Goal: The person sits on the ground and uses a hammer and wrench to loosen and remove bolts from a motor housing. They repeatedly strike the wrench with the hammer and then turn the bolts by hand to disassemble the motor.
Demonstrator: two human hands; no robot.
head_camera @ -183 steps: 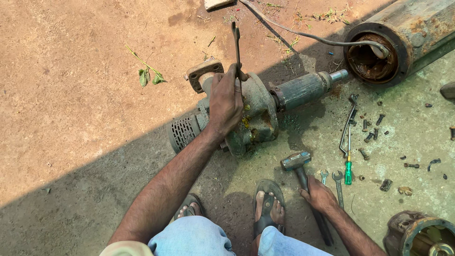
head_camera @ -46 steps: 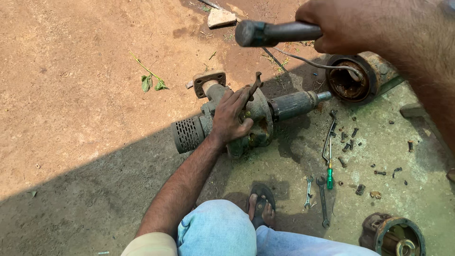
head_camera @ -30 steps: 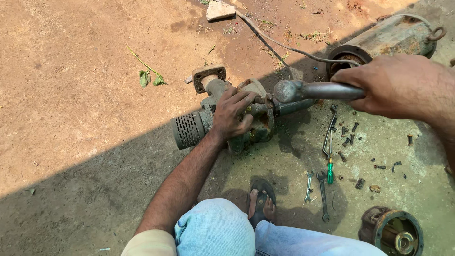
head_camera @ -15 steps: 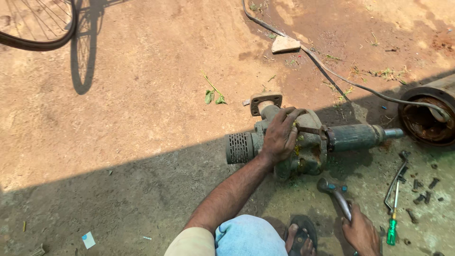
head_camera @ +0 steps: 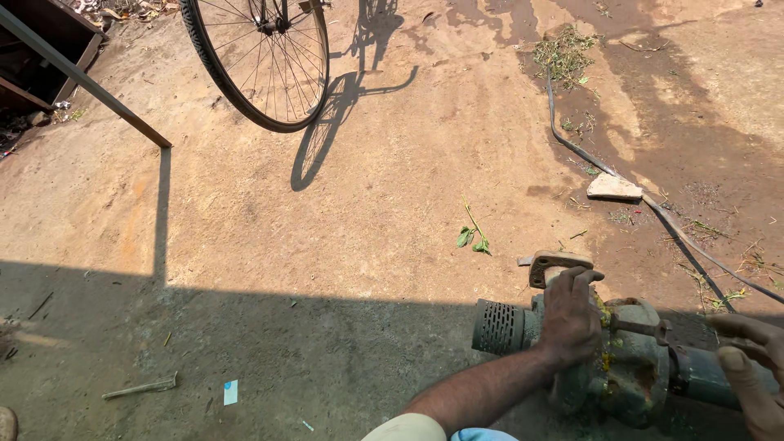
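Observation:
A rusty grey-green pump (head_camera: 633, 367) lies on the ground at the lower right, with a perforated end cap (head_camera: 500, 327) pointing left and a rusty flange (head_camera: 558, 265) behind it. My left hand (head_camera: 570, 317) grips the top of the pump body near the cap. At the right edge, my right hand (head_camera: 751, 367) hovers above the pump's cylindrical end (head_camera: 694, 377). Its fingers are loosely curled and apart, and nothing shows in it. The hammer is out of view.
A bicycle wheel (head_camera: 260, 65) stands at the top, throwing its shadow on the dirt. A black hose (head_camera: 653, 204) runs down the right side past a flat stone (head_camera: 614, 188). A metal bar (head_camera: 90, 86) slants at the upper left. A leafy twig (head_camera: 474, 235) lies nearby.
The view has swung up and to the left, bringing in the bicycle wheel. My right hand left the hammer on the ground and rose beside the pump's right end. My left hand stays on the pump.

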